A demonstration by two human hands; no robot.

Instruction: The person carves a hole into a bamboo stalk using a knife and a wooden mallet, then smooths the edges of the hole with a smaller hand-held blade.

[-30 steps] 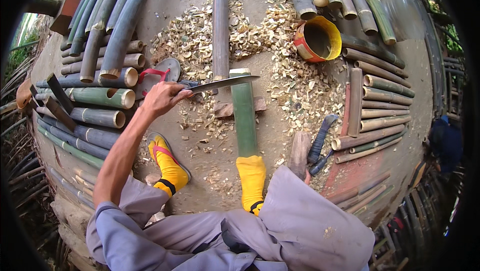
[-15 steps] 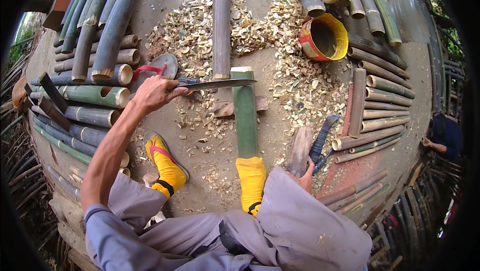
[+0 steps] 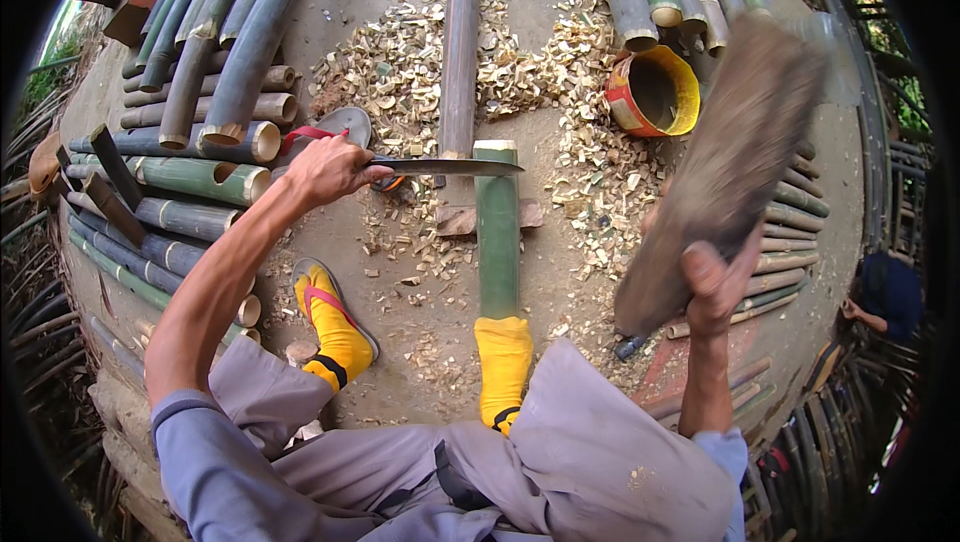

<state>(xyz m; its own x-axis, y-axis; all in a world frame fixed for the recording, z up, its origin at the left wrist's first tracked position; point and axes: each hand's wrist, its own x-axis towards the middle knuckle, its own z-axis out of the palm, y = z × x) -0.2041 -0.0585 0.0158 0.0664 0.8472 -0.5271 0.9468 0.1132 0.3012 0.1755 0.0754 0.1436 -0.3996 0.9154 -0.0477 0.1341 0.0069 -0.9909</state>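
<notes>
Brown wood, a thick, rough block (image 3: 735, 157), has been lifted, clasped by the right hand (image 3: 716, 287); leftward of it, a green bamboo tube (image 3: 498, 252) is crossed by a long steel blade (image 3: 450, 168) gripped by the left hand (image 3: 328, 171): both hands are now occupied.

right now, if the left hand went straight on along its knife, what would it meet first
Likely the green bamboo, which the knife crosses in view; depth is unclear, so the left hand might brush the grey pole first.

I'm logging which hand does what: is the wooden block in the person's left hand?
No, the right hand grips the wooden block, while the left hand holds the knife.
</notes>
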